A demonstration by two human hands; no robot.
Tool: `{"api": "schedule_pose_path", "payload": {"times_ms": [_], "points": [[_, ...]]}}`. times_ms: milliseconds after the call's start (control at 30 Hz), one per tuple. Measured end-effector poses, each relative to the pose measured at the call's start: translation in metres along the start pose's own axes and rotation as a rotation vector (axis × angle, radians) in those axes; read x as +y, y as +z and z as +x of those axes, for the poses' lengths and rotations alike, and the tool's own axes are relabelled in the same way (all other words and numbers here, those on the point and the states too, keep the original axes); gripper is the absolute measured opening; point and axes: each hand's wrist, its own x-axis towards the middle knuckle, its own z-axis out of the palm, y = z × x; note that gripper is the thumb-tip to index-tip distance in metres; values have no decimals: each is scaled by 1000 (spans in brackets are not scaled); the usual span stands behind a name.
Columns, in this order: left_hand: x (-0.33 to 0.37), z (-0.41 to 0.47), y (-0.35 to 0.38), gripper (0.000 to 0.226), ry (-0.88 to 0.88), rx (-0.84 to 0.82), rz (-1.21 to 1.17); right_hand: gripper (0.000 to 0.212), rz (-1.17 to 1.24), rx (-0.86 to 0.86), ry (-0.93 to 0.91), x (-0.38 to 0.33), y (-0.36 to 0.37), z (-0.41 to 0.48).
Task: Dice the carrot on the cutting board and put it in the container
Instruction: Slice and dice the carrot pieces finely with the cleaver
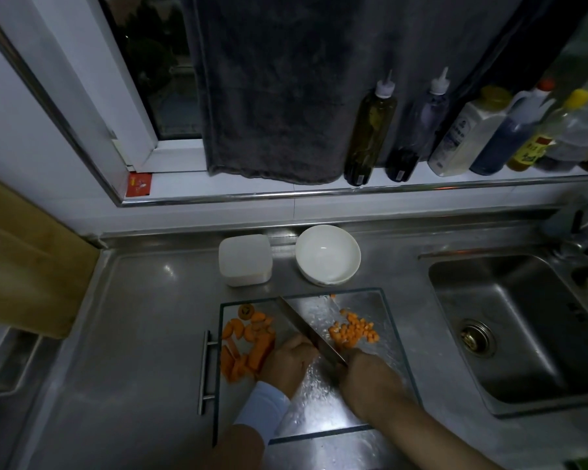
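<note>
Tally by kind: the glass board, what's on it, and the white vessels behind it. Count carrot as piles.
glass cutting board: 1
knife: 1
carrot piles: 2 (diced pile, uncut chunks)
white container: 1
white bowl: 1
Total: 6

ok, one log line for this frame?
phase: dicing | right hand: grips knife | left hand: beside blade, grasp unclear | diced carrot: on cutting board | container: behind board
</note>
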Motion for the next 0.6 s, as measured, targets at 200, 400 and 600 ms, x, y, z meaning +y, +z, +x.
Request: {"api": "schedule_pose_path", "payload": {"times_ms": [200, 400, 600], "points": [[4, 2, -4, 26, 7, 21, -21, 28, -39, -65, -1, 1, -5, 3], [7, 2, -4, 30, -25, 56, -42, 26, -49, -144, -20, 0, -6, 11], [6, 2, -3, 30, -33, 39, -32, 28, -45, -173, -10, 0, -1, 18]]}}
